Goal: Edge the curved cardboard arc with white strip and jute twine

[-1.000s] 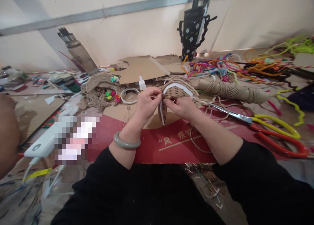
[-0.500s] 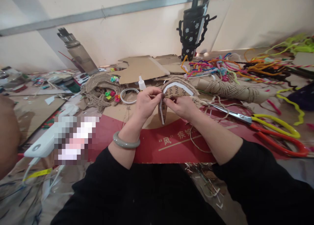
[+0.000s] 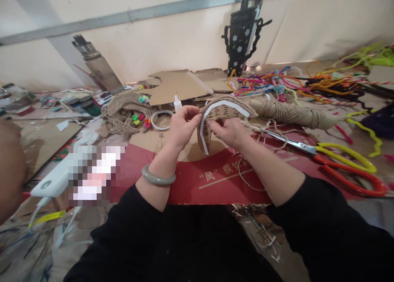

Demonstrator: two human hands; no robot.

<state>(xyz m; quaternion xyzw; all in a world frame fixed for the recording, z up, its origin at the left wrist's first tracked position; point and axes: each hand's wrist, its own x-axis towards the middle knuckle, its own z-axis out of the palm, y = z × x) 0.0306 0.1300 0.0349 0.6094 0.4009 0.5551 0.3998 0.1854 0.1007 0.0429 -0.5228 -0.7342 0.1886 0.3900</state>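
Forearms angled inward, 2 hands pinching cardboard arch

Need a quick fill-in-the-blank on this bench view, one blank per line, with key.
1. The left hand and right hand hold a curved cardboard piece.
Its strip is coloured ____.
2. A grey bangle sits on the arm of the ____ hand.
3. The scissors have one red handle and one ____ handle.
4. The black tumbler is patterned with white ____.

Missing words: white; left; yellow; flowers.
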